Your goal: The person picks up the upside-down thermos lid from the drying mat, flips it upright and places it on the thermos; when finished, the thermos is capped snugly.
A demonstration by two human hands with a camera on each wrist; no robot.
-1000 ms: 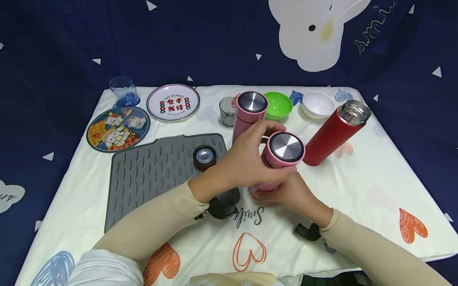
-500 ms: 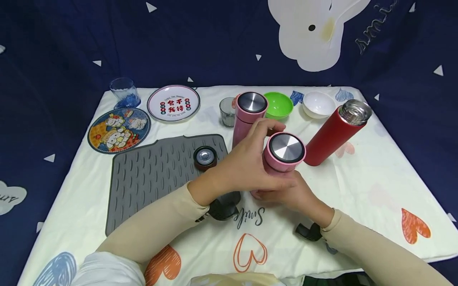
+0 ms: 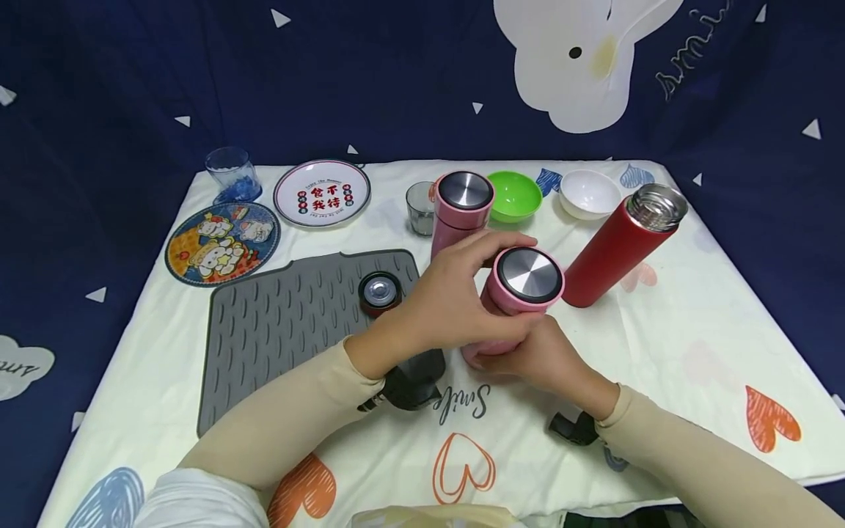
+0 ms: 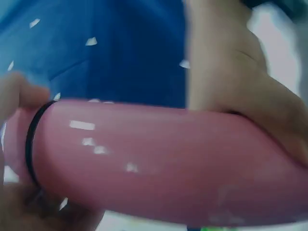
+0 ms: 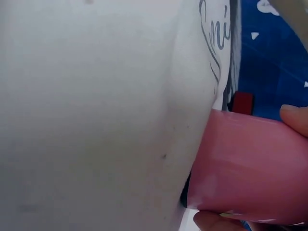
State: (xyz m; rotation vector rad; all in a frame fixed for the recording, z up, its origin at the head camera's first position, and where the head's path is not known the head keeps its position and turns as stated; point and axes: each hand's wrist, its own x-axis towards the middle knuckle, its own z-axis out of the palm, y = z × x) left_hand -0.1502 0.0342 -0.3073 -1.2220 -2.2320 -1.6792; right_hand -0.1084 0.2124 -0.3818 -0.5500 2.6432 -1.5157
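Both hands hold a pink thermos (image 3: 505, 293) with a brushed-steel lid top, upright at the middle of the table. My left hand (image 3: 449, 301) curls round its upper part, thumb in front just below the lid. Lower down, my right hand (image 3: 538, 356) grips the body. In the left wrist view the thermos body (image 4: 144, 159) spans the frame, with a black ring near the left fingers. The right wrist view shows its lower end (image 5: 250, 163) close to the white cloth, between right-hand fingers. Behind my left hand stands a second pink thermos (image 3: 464, 198), partly hidden.
A lidless red thermos (image 3: 614, 257) stands right. A dark red lid (image 3: 380, 292) lies on the grey mat (image 3: 277, 330). Farther back are two plates (image 3: 322, 193), a blue glass (image 3: 232, 172), a clear glass (image 3: 420, 209), a green bowl (image 3: 515, 196) and a white bowl (image 3: 590, 194).
My left hand slid slightly down the pink thermos, then back up, its thumb now closer to the lid again. My right hand keeps its grip; other things stay put.
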